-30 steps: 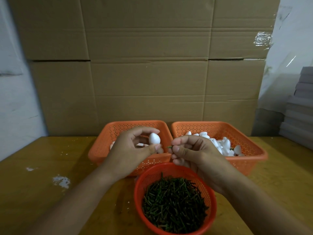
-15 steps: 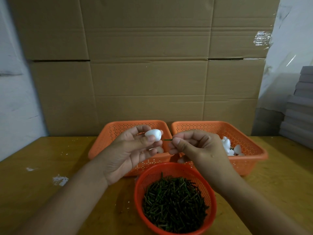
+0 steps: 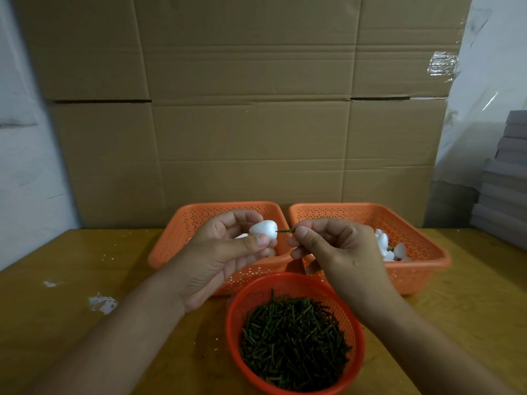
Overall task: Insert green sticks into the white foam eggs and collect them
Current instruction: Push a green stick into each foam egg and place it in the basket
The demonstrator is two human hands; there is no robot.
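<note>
Stick (image 3: 285, 231) tip now in egg (image 3: 263, 228) — was apart 0.5 s ago.

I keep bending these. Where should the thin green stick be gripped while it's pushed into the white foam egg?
Probably pinch the thin green stick close to the white foam egg, coming from its free right end as the right hand does; it is slender and lies level.
</note>
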